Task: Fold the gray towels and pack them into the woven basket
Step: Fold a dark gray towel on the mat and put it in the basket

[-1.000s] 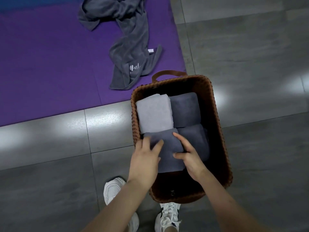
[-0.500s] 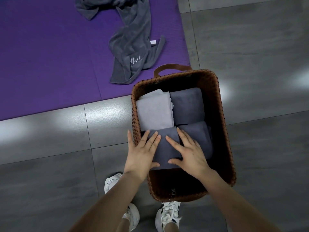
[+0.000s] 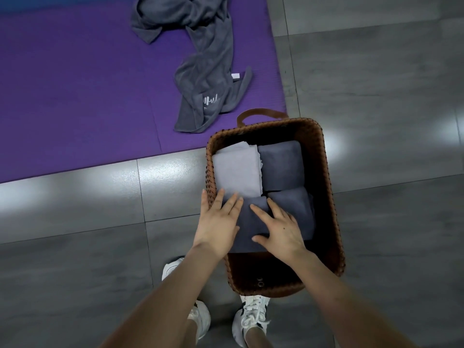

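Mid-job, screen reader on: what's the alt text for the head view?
The left hand and right hand press flat on a dark folded towel in the woven basket, next to a light gray folded towel and two more dark towels. Beyond the basket, a crumpled gray towel lies unfolded on the purple mat.

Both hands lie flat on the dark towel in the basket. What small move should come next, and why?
The left hand and right hand press flat on the folded dark towel, which already sits in the woven basket beside three other folded towels. I would probably lift both hands away and reach for the crumpled towel on the purple mat, the only one not packed.
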A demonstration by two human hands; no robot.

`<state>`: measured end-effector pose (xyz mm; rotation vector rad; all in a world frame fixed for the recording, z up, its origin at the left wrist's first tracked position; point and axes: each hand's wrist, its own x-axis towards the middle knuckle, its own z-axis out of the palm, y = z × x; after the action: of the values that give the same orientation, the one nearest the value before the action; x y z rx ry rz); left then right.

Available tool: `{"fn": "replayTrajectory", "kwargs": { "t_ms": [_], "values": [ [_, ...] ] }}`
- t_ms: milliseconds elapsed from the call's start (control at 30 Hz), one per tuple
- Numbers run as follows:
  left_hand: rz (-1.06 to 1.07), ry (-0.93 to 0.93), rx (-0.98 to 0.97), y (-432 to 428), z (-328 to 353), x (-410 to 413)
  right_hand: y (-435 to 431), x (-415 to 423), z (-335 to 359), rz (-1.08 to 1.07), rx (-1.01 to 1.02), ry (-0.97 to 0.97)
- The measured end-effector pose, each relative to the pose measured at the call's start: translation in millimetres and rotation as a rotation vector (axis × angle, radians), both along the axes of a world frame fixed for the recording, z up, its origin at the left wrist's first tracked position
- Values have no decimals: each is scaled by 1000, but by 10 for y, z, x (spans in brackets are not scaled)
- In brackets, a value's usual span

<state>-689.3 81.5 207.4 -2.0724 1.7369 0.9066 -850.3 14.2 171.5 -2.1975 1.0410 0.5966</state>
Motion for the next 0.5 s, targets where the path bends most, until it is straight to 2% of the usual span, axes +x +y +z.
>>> {"fn": "replayTrajectory", "kwargs": {
  "t_ms": [300, 500],
  "values": [
    [130, -38, -89, -69, 667, 596, -245, 358, 825, -18, -1, 49],
    [181, -6, -137, -89, 1109, 1422, -444, 1091, 1344, -74, -54, 35]
  ]
}}
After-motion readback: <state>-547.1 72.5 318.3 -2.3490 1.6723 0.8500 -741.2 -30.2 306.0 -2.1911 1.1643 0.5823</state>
